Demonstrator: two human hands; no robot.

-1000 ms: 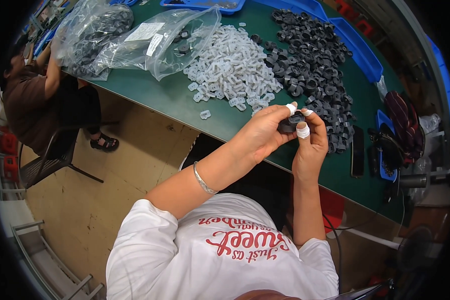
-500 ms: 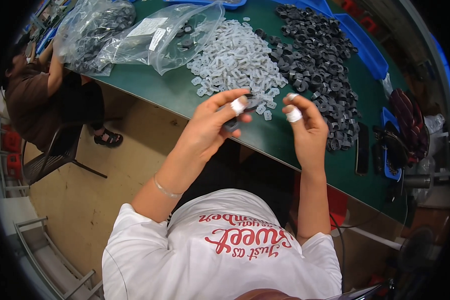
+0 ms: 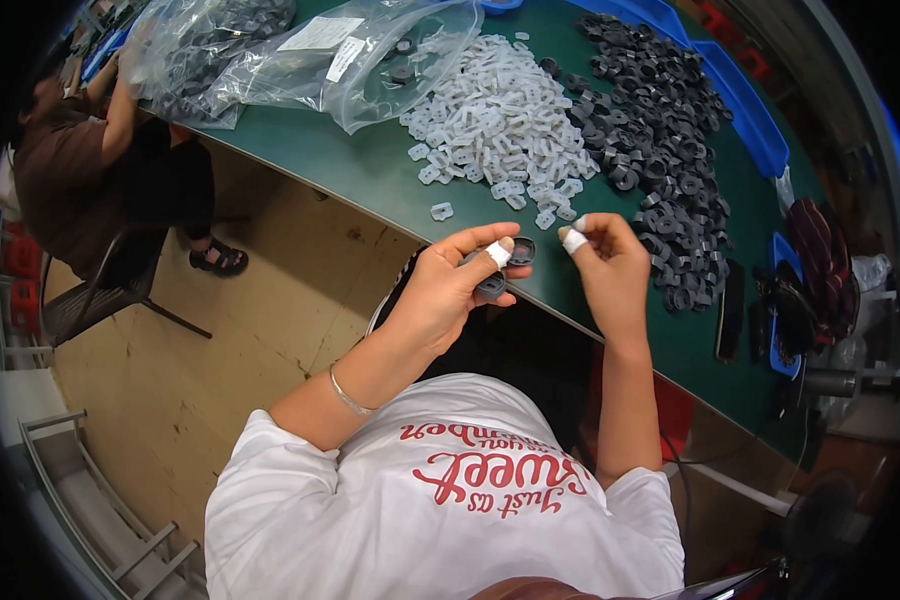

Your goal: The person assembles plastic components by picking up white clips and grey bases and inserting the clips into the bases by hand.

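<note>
My left hand (image 3: 440,290) is closed around dark grey plastic pieces, just off the table's near edge. One hollow piece (image 3: 521,251) sticks out past the fingertips, its open side showing; another rounded piece (image 3: 492,285) sits lower, against the fingers. To the right, my right hand (image 3: 615,270) has thumb and forefinger drawn together, white tape on their tips. Whatever lies in that pinch, if anything, is too small to tell. Beyond both hands spreads a pile of small translucent white pieces (image 3: 505,110). A single loose white piece (image 3: 441,211) lies nearer the edge.
Dark grey ring-like parts (image 3: 660,130) are heaped at the right of the green table (image 3: 320,170). Clear plastic bags (image 3: 340,70) lie at the far left. Blue trays (image 3: 745,105), a phone (image 3: 730,310) and a dark bundle (image 3: 815,250) line the right. Another person (image 3: 90,180) sits left.
Both hands have drawn back from the white pile toward the table's near edge. My left hand still grips the dark pieces, which show more plainly. The view has shifted slightly.
</note>
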